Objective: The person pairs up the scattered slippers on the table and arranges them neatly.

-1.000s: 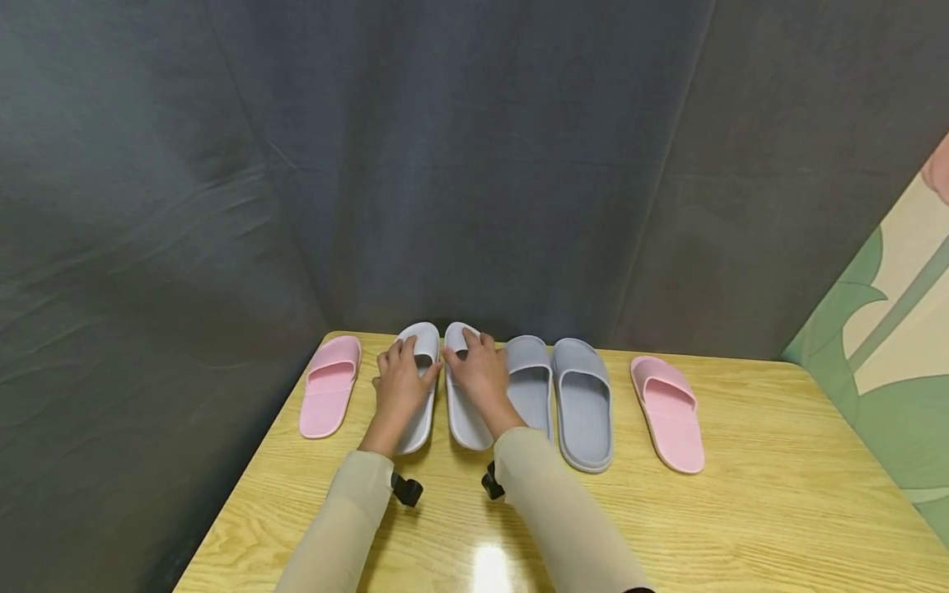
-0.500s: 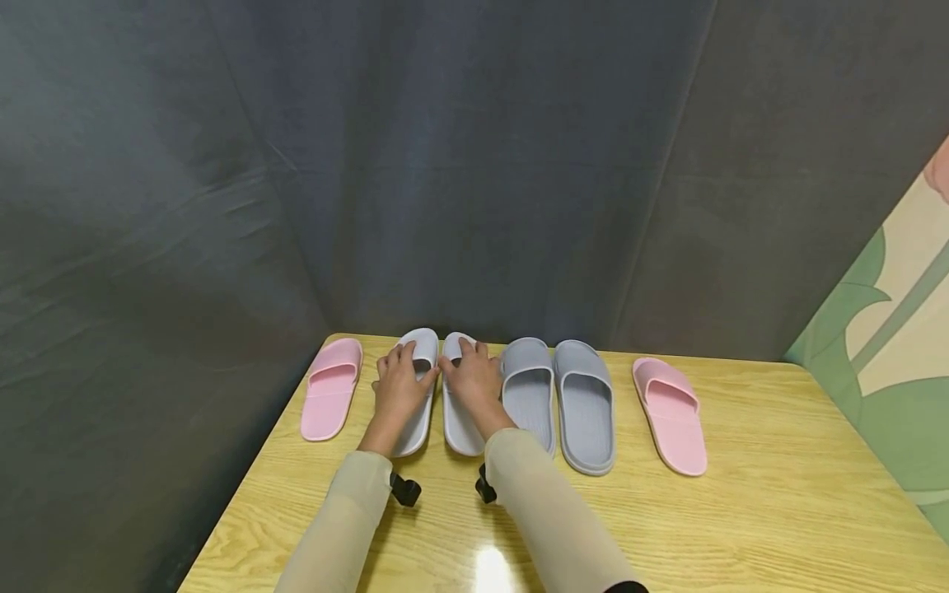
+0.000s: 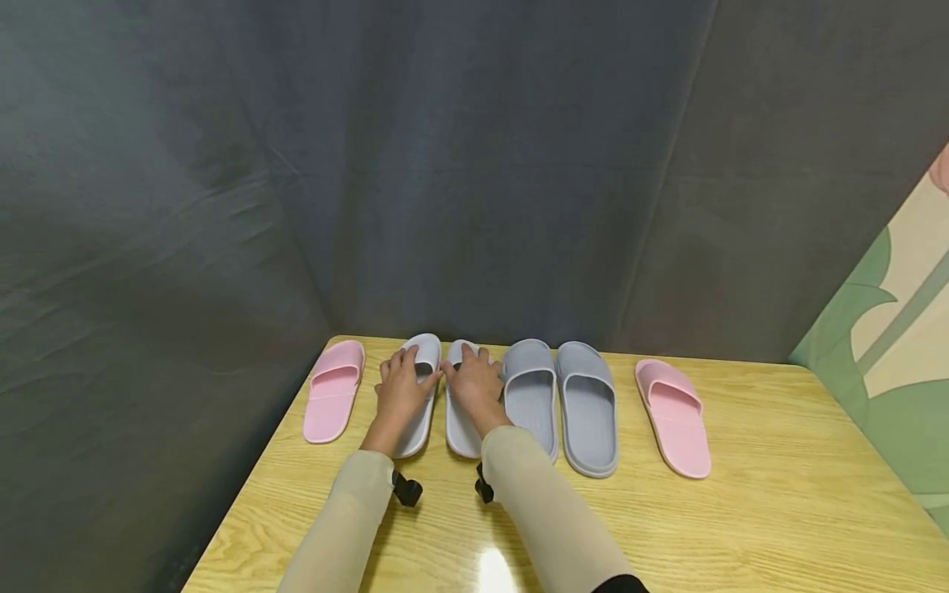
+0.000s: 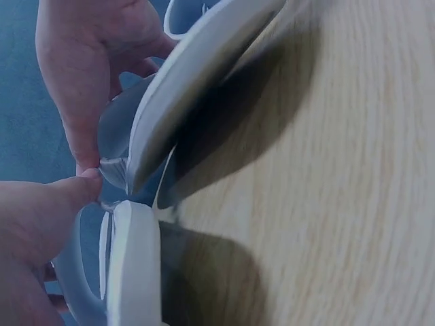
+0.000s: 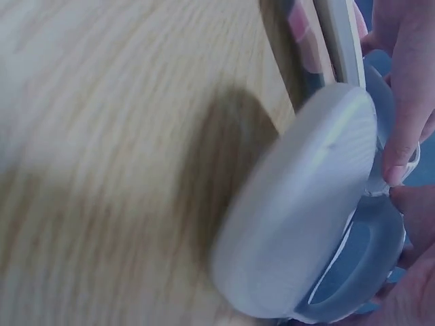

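In the head view, my left hand (image 3: 400,389) grips the left white slipper (image 3: 413,441) over its strap from the outer side, thumb towards the middle. My right hand (image 3: 474,385) holds the right white slipper (image 3: 463,435) in the same way. Both thumb tips come close together between the two slippers. The wrist views show shadows on the wood below the left white slipper (image 4: 136,265) and the right white slipper (image 5: 292,210), whose heel ends look raised. Parts of both straps are hidden by my fingers.
A pair of grey slippers, the left one (image 3: 530,403) and the right one (image 3: 589,420), lies just right of my right hand. One pink slipper (image 3: 330,408) is at the far left, another pink slipper (image 3: 682,436) at the right. A dark curtain (image 3: 474,165) backs the wooden table (image 3: 778,494).
Both white slippers have come slightly lower and nearer to me, held in my hands. The right one has shifted a little left, away from the grey pair.
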